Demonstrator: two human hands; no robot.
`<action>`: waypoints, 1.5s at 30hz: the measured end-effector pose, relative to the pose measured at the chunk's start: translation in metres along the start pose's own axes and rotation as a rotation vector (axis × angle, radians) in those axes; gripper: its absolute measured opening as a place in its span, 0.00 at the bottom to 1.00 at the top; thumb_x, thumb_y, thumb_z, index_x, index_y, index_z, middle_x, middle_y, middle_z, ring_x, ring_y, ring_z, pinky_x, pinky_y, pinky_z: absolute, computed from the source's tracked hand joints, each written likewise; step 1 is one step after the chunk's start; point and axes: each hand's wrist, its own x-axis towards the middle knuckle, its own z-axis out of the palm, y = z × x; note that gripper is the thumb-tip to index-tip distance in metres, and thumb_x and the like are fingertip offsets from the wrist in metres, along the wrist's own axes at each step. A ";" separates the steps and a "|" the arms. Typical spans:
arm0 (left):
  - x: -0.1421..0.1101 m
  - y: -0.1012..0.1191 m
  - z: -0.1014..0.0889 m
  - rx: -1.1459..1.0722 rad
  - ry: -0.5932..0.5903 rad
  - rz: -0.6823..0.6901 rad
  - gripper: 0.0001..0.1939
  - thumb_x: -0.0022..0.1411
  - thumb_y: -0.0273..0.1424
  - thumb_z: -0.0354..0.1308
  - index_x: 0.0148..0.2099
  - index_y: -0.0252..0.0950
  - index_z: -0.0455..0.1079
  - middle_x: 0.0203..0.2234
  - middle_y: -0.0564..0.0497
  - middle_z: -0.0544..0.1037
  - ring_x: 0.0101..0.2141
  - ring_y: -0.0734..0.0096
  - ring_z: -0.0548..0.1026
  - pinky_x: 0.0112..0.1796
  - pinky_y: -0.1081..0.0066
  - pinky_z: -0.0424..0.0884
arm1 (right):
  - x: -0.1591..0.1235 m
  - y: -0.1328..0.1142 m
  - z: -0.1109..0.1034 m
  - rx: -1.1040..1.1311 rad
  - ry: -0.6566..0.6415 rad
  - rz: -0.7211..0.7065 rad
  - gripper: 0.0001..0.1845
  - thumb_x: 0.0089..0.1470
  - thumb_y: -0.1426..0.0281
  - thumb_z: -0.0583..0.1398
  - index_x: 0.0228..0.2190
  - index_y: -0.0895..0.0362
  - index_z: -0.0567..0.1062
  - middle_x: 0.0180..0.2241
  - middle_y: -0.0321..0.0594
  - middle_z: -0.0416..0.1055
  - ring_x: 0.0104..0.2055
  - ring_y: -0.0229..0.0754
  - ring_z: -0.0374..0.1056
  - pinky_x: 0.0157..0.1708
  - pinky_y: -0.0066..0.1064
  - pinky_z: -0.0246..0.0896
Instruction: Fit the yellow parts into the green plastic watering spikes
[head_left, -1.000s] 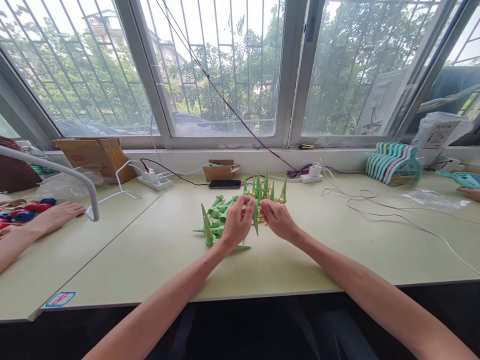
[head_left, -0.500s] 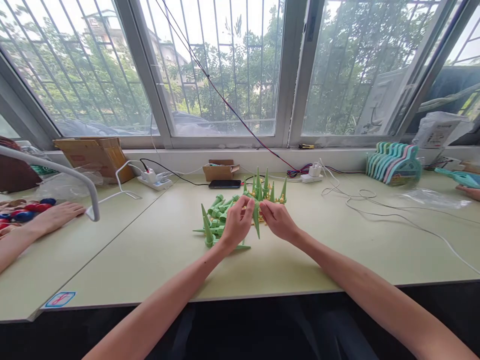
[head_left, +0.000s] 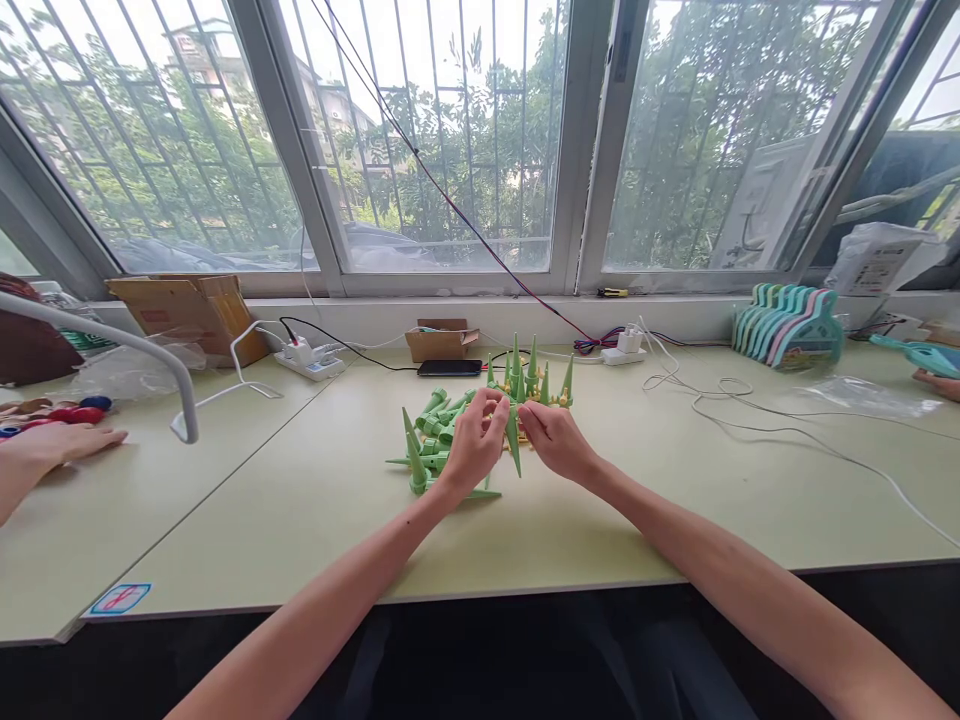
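Note:
Between my hands a green plastic cone-shaped spike (head_left: 513,442) points downward, tip toward me. My left hand (head_left: 474,442) is closed on its upper end with thumb and fingers. Pinched close against the spike's right side is my right hand (head_left: 559,440); whatever its fingertips grip is hidden. A heap of loose green spikes and tubular pieces (head_left: 417,472) lies beside and behind my left hand. Just beyond both hands, several green spikes (head_left: 532,368) stand upright, with small yellow pieces (head_left: 561,400) around their bases.
A black phone (head_left: 450,368) lies in front of a small cardboard box (head_left: 441,342). Power strips (head_left: 313,362) and white cables (head_left: 720,395) run along the back. Teal plastic pieces (head_left: 787,330) stand at right. Another person's hand (head_left: 71,445) rests at left, near red and blue beads.
My hands and the spike stay almost in place. At left, the other person's hand has drawn back to the left. The teal object at far right has shifted slightly.

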 end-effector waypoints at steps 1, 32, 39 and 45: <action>0.000 0.000 0.000 -0.017 -0.005 -0.011 0.16 0.64 0.46 0.49 0.38 0.38 0.59 0.23 0.58 0.65 0.14 0.84 0.60 0.14 0.80 0.55 | 0.000 0.000 0.000 -0.001 0.000 0.000 0.23 0.64 0.57 0.46 0.22 0.56 0.58 0.20 0.33 0.63 0.21 0.32 0.53 0.24 0.26 0.48; -0.001 0.004 -0.002 -0.032 -0.015 -0.030 0.13 0.62 0.42 0.54 0.39 0.37 0.64 0.28 0.55 0.70 0.16 0.86 0.60 0.17 0.80 0.56 | 0.000 0.001 0.001 -0.044 -0.032 -0.027 0.23 0.65 0.57 0.44 0.22 0.55 0.58 0.19 0.32 0.59 0.21 0.33 0.52 0.24 0.27 0.46; -0.002 0.003 -0.002 -0.053 -0.016 -0.026 0.14 0.62 0.43 0.54 0.41 0.38 0.63 0.30 0.55 0.70 0.14 0.87 0.61 0.13 0.79 0.56 | 0.001 0.001 0.001 -0.024 -0.041 -0.020 0.23 0.65 0.57 0.44 0.22 0.55 0.58 0.18 0.31 0.57 0.20 0.32 0.51 0.24 0.27 0.46; -0.003 0.005 -0.002 -0.058 -0.026 -0.015 0.14 0.62 0.43 0.54 0.41 0.37 0.62 0.32 0.54 0.71 0.13 0.86 0.62 0.13 0.79 0.57 | 0.000 0.001 0.001 -0.022 -0.031 -0.014 0.23 0.65 0.56 0.44 0.22 0.55 0.57 0.18 0.31 0.56 0.20 0.32 0.49 0.23 0.27 0.46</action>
